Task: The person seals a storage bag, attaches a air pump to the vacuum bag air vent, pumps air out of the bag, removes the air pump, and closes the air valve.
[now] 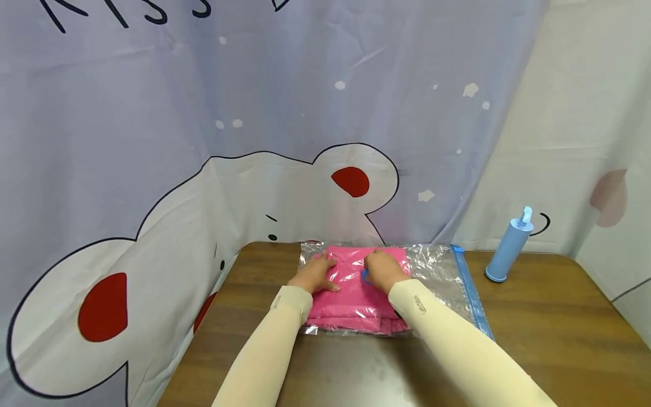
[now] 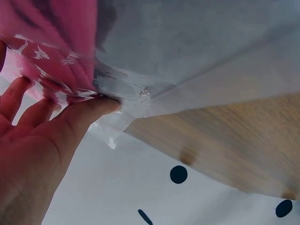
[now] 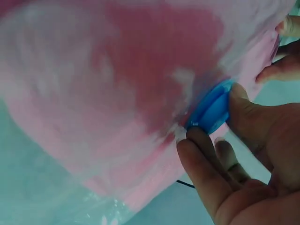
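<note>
A clear plastic vacuum storage bag point(image 1: 437, 271) lies flat on the table with a folded pink cloth point(image 1: 351, 305) inside. My left hand point(image 1: 312, 275) rests on the bag's left part with fingers and thumb spread; the left wrist view has the thumb point(image 2: 89, 112) straight along the clear plastic. With thumb and fingertips, my right hand point(image 1: 383, 270) pinches the round blue valve cap point(image 3: 212, 108) on top of the bag, over the pink cloth. The cap appears tilted on edge in the right wrist view.
A light blue hand pump point(image 1: 508, 251) stands on the wooden table point(image 1: 554, 322) right of the bag. The bag's blue zip strip point(image 1: 473, 294) runs along its right edge. A printed curtain point(image 1: 285, 198) hangs behind the table and along its left side.
</note>
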Demonstrator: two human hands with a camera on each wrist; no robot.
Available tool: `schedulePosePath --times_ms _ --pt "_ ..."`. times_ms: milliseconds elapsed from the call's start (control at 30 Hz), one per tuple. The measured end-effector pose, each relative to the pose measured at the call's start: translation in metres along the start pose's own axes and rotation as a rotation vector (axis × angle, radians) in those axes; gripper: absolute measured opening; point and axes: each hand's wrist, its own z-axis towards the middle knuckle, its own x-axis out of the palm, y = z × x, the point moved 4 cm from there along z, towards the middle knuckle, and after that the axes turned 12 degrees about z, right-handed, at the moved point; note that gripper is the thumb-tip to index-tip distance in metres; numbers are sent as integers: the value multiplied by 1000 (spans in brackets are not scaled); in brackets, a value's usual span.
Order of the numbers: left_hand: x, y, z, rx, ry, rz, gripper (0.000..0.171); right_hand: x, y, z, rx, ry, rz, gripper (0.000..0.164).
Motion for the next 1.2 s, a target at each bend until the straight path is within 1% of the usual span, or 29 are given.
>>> schedulePosePath --times_ms 33,67,100,233,267,433,500,567,633,667,733,800,833,867,933,967,1033,1067,1100,1200 --pt "1 -1 0 8 4 5 102 6 -7 2 -12 -4 8 15" --pt "2 -2 0 17 4 12 102 7 -8 1 -21 -5 9 15" --pt "2 -2 0 21 4 14 102 -2 3 -5 -14 8 18 14" --pt "1 -3 -1 23 2 36 101 -1 5 -5 -77 15 18 14" --pt "0 -3 -1 18 1 32 101 -6 10 -6 -75 36 23 16" --pt "-4 -3 -2 13 -13 22 99 -12 13 -8 -125 104 -5 16" --pt "-4 -5 -3 20 -1 15 99 -19 14 -10 -84 155 16 17" --pt "-3 -6 -4 22 17 5 99 -25 13 -11 14 206 57 28" --pt "-2 -8 -5 19 22 6 99 -29 10 -11 119 226 78 38" --pt "-2 -8 -5 20 18 11 99 -28 8 -10 163 224 77 39" --pt "-2 -8 -6 9 6 14 98 -22 1 -7 206 206 68 31" --pt "-2 -8 -6 8 3 -2 98 -2 -16 1 170 144 34 24" --pt "-1 -7 -6 12 7 -11 98 3 -21 3 167 136 28 24" --pt "0 -7 -5 15 12 -22 99 11 -29 6 145 116 10 25" --pt "1 -7 -5 23 12 -15 99 15 -32 7 127 103 7 24" --pt "1 -6 -4 26 8 -9 99 15 -31 7 113 95 6 23" --pt "1 -4 -3 25 4 16 100 3 -15 3 98 120 14 19" --pt "1 -3 -4 23 0 21 99 0 -11 1 74 116 6 18" --pt "1 -3 -4 23 0 22 99 -6 -3 -1 62 119 11 17" --pt "2 0 -3 23 6 -2 100 -9 5 -4 15 116 -6 16"
